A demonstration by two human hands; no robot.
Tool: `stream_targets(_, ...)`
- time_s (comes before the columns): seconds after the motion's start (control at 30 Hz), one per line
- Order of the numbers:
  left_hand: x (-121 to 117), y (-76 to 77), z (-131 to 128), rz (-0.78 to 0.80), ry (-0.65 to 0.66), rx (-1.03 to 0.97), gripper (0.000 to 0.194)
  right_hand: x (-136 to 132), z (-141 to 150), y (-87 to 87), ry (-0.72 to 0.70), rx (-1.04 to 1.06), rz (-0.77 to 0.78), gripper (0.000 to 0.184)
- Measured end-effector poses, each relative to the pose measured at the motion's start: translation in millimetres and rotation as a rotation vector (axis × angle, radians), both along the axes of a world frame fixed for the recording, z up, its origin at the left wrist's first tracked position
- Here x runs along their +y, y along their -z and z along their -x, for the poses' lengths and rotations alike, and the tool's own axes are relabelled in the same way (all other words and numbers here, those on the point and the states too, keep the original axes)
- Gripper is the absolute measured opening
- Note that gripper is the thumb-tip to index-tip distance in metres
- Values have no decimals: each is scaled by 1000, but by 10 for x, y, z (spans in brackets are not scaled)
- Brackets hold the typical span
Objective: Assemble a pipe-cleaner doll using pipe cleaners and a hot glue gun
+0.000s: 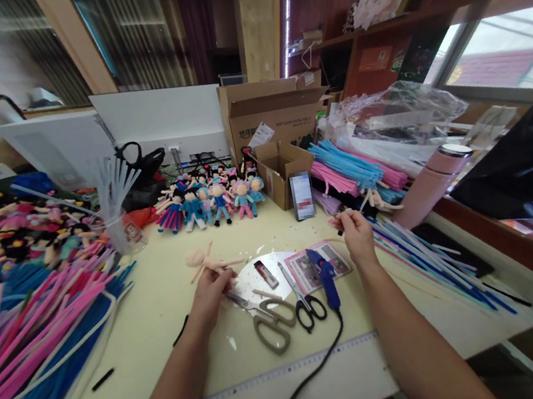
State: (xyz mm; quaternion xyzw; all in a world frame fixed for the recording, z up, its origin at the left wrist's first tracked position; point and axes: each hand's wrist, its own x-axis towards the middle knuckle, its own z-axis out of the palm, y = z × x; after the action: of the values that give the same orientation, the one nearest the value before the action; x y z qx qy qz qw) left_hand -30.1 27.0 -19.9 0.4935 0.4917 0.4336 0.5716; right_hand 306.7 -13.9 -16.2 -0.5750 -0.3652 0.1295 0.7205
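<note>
My left hand (211, 294) has its fingers closed at the lower part of a bare beige doll body (199, 258), whose limbs stick out over the table. My right hand (357, 233) is raised at the right side in a pinch. A small pink and dark piece shows at its fingertips, too small to name. Between the hands lie beige-handled scissors (274, 330), black-handled scissors (309, 313), a blue glue gun (327, 277) and a lighter (265, 274). They rest on and around a white round plate (245, 280) and a printed card (341, 258).
Fuzzy pipe cleaners (10, 341) are heaped at left, with more bundles (347, 166) at right. Finished dolls (219, 200) stand at the back by cardboard boxes (274, 117). A phone (302, 195), a pink thermos (430, 183) and the glue gun's black cord (308, 378) are also there.
</note>
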Motion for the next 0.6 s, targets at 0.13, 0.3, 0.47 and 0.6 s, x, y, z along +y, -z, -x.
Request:
stream_targets(0.13,7,10,-10,18,-15,-2,42,-6,-3,15,-10,-37,46,22)
stream_targets(0.3,6,22,-12,21,-11,-12,42,-29,-17,0,-1,-44,69,18)
stream_targets(0.47,13,42,-1,10,1,-7,42,-27,-19,-1,-19,-32,81,22)
stream_targets(0.6,24,65,3,9,-7,-4,42,9,-26,36,-24,-31,87,22)
